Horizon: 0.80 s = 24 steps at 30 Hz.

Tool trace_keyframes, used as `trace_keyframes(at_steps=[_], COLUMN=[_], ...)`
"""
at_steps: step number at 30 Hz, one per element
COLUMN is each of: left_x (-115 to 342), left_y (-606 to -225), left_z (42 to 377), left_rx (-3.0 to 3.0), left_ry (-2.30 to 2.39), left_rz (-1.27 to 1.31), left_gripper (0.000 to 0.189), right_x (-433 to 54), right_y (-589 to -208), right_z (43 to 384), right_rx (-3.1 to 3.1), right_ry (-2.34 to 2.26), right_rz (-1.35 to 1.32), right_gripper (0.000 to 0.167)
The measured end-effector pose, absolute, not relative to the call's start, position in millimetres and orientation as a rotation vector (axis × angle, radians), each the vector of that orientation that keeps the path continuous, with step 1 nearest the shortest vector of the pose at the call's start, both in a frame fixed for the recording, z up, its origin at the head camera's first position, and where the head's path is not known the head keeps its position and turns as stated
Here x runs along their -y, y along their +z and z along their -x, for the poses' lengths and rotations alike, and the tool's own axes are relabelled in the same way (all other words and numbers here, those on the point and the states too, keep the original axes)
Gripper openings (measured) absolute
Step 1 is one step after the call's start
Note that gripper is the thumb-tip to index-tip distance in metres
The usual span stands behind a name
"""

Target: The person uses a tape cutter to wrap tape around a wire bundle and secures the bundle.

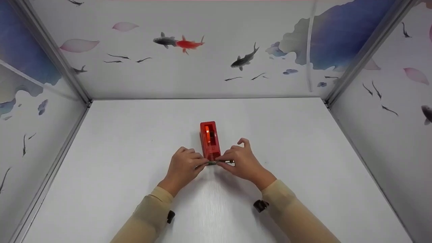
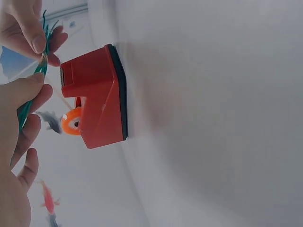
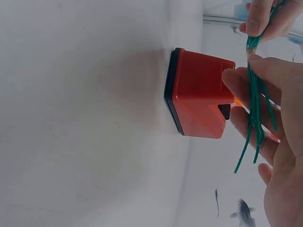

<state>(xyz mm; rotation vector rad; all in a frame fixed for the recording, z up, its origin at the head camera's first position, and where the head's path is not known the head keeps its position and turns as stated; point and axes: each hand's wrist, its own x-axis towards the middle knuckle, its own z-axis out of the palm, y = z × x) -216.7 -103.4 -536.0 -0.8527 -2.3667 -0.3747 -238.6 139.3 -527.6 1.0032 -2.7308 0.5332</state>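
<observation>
Both hands meet at the near end of a red tape dispenser and pinch one bundle of thin green strands, wire-like in look. My left hand grips one end between thumb and fingertips. Close beside it, my right hand pinches the bundle with thumb and index finger, its other fingers spread. Loose strand ends hang past the right fingers in the right wrist view. Between the two grips shows a pale brownish patch around the strands; whether it is tape I cannot tell. An orange tape roll sits in the dispenser.
The dispenser stands on a white table, its long side running away from me. White panels painted with fish and petals enclose the back and both sides. Small black devices are strapped at both wrists.
</observation>
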Motion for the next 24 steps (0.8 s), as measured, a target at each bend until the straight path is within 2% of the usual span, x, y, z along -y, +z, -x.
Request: trace_keyframes(at_steps=[17, 24], left_x=[106.2, 108.2], left_y=[-539.6, -531.8], left_z=[214.8, 212.1], left_rx=[2.335, 2.415], left_ry=[-0.358, -0.688], left_rz=[0.764, 0.702], left_gripper=[0.016, 0.028], right_x=[-135.1, -136.3], right_y=[-533.2, -531.9], right_z=[234.0, 234.6], right_rx=[2.599, 2.556], right_ry=[0.623, 0.646], right_rz=[-1.016, -1.022], right_gripper=[0.014, 0.016])
